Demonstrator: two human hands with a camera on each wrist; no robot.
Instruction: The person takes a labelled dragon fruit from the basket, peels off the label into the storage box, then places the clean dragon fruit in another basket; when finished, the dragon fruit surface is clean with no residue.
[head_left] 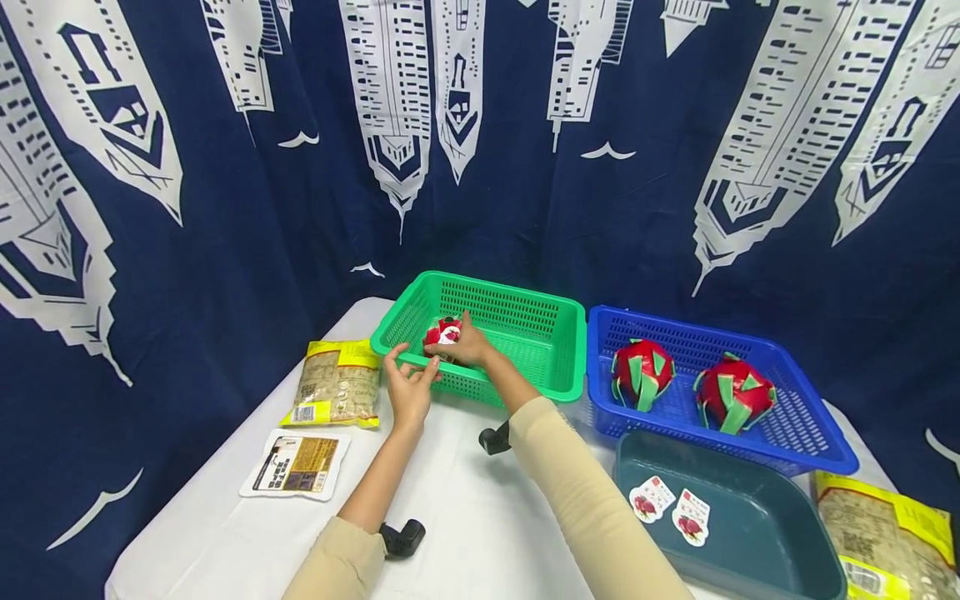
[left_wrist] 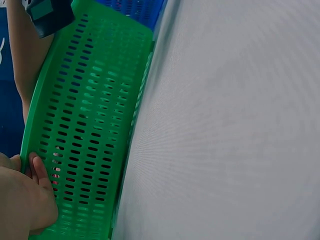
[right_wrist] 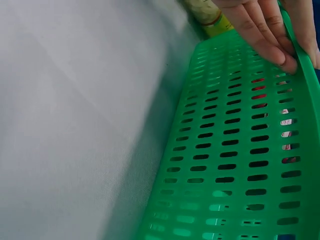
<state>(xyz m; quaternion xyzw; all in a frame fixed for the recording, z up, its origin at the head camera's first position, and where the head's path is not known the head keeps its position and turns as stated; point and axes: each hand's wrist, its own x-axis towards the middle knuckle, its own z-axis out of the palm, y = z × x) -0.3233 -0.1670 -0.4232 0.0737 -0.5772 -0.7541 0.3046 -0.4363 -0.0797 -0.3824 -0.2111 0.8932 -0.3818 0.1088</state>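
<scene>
In the green basket (head_left: 540, 379) lies a red toy dragon fruit (head_left: 431, 335). A white label with a fruit picture (head_left: 450, 335) shows against its near side. My right hand (head_left: 471, 343) reaches over the rim and holds the label at the fruit, one finger pointing up; its fingertips are partly hidden. My left hand (head_left: 408, 396) is at the basket's near left rim. In the left wrist view, this hand (left_wrist: 30, 195) has the rim between thumb and fingers, with fingertips along the outer slotted wall.
Right of the green basket, a blue basket (head_left: 817, 425) holds two dragon fruits (head_left: 642, 372). In front, a dark tray (head_left: 738, 508) holds two labels (head_left: 691, 517). Yellow-topped bags (head_left: 337, 383) (head_left: 888, 533) stand at both sides. A flat white pack (head_left: 296, 464) lies at left.
</scene>
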